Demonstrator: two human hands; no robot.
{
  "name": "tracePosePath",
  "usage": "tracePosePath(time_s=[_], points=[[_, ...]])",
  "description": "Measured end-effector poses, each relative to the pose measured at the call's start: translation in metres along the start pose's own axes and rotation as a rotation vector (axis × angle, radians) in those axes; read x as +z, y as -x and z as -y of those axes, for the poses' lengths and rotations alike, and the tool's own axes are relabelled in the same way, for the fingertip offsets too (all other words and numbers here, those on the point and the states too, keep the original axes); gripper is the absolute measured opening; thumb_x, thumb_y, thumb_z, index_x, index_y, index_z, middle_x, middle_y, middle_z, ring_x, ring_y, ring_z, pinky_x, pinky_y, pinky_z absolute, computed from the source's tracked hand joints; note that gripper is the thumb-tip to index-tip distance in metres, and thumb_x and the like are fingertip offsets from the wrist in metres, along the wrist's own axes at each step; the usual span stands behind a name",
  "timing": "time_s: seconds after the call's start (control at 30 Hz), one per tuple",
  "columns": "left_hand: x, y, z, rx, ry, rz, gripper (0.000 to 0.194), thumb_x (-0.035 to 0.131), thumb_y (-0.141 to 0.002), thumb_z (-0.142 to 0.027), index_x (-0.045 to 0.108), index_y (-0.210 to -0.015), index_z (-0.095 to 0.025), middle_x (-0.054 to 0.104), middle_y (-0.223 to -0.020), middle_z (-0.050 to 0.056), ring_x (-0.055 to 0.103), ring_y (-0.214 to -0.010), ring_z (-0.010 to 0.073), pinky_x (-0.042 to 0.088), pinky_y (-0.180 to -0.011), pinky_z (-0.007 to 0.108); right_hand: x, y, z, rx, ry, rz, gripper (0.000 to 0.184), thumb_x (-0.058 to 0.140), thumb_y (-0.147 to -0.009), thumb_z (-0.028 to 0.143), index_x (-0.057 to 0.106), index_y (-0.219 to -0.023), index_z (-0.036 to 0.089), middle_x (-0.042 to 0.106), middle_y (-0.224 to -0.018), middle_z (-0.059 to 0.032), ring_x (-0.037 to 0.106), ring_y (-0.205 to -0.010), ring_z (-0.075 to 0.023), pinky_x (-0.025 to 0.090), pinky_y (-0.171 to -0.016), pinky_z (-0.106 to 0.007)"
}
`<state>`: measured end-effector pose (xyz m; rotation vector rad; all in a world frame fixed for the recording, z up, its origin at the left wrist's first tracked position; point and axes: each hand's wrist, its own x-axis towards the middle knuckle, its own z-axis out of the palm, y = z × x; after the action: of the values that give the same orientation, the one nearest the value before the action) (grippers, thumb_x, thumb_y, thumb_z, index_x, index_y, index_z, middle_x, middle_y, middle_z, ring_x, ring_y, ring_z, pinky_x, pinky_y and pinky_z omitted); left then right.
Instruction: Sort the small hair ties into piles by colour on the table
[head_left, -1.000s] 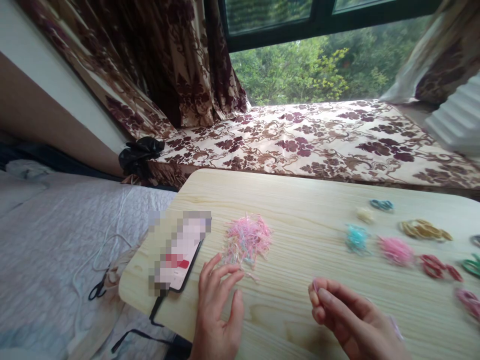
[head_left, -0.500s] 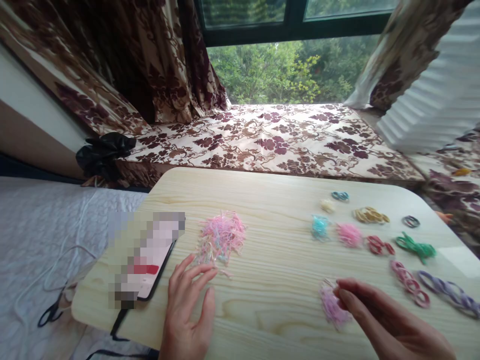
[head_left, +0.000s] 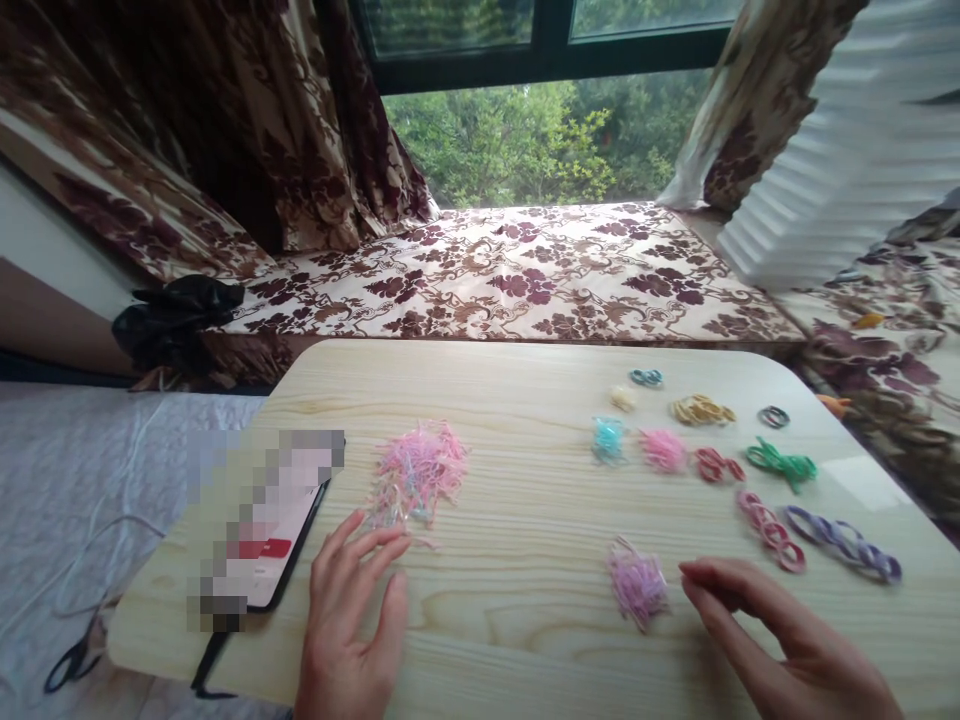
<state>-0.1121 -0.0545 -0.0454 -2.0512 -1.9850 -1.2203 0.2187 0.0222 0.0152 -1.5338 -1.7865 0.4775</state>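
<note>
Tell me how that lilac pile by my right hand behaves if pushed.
The lilac pile would probably spread apart, since it looks loose and stringy. It's likely light, being so fine, and unlikely to roll, given its ragged edge.

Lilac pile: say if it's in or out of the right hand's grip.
Out: the lilac pile lies on the table, apart from the right hand.

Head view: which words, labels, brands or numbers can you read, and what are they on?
No text can be read.
Phone screen: largely pixelated; marks around its red block are too small and blurred to read.
Pink pile by the left hand: no lettering visible.
Purple pile by the right hand: no lettering visible.
</note>
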Motion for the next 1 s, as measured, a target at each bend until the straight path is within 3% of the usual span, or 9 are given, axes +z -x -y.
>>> tracePosePath(time_s=[0.3, 0.63, 1.0], points=[[-0.001, -0.002, -0.003, -0.016, 0.009, 0.002, 0.03, 0.054, -0.092, -0.011, 0.062, -0.118, -0.026, 0.066, -0.115, 0.005, 0.048, -0.133, 0.0252, 0.04, -0.108, 0.043, 0.01, 0.008, -0.01, -0.004, 0.002, 0.113, 0.017, 0.063, -0.086, 0.039, 0.073, -0.085, 0.026, 0.076, -0.086, -0.002, 0.072, -0.075, -0.0162, 0.058, -0.062, -0.02], [-0.003, -0.004, -0.005, -0.028, 0.021, 0.015, 0.03, 0.053, -0.093, -0.009, 0.063, -0.117, -0.024, 0.065, -0.117, 0.004, 0.046, -0.136, 0.0226, 0.036, -0.112, 0.038, 0.005, 0.01, -0.028, -0.049, 0.137, 0.11, 0.024, 0.058, -0.091, 0.041, 0.074, -0.1, 0.026, 0.078, -0.096, -0.0033, 0.075, -0.089, -0.0204, 0.061, -0.078, -0.026], [-0.001, -0.005, -0.009, -0.069, 0.04, -0.025, 0.031, 0.051, -0.093, -0.007, 0.061, -0.116, -0.025, 0.065, -0.117, 0.004, 0.044, -0.137, 0.0228, 0.039, -0.112, 0.043, 0.023, -0.005, -0.034, -0.439, 0.267, 0.125, 0.028, 0.051, -0.096, 0.035, 0.069, -0.115, 0.025, 0.076, -0.107, -0.0033, 0.074, -0.094, -0.0188, 0.06, -0.084, -0.029]])
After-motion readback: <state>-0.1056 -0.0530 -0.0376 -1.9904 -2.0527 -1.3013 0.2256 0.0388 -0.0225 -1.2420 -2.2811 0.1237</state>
